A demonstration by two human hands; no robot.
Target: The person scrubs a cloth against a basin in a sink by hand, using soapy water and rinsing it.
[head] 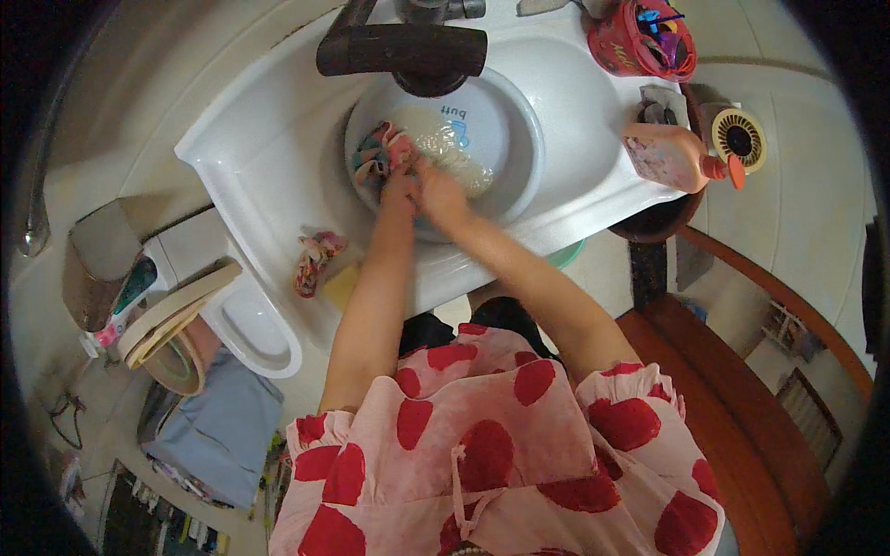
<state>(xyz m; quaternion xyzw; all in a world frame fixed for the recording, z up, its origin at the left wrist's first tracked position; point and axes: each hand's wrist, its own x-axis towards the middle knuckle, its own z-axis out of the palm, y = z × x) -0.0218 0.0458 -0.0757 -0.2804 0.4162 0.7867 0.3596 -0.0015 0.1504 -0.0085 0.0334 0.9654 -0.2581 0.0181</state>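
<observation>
A round pale plastic basin (525, 149) stands in the white sink, with sudsy water in it. Both my hands are together at its near left part. My left hand (400, 189) presses against a wet multicoloured cloth (379, 156), its fingers partly hidden by the cloth. Beside it, touching, my right hand (441, 194) is somewhat blurred, with its fingertips at the cloth's edge. Another small patterned cloth (316, 264) lies on the sink's near left surface, next to a yellow bar or sponge (341, 286) partly behind my left forearm.
A dark faucet (403, 50) overhangs the basin's far side. On the right are a red bucket (626, 42) of small items and a peach pump bottle (664, 156) lying tilted. A white soap dish (261, 333) juts out at left, near a brown-rimmed container (174, 368).
</observation>
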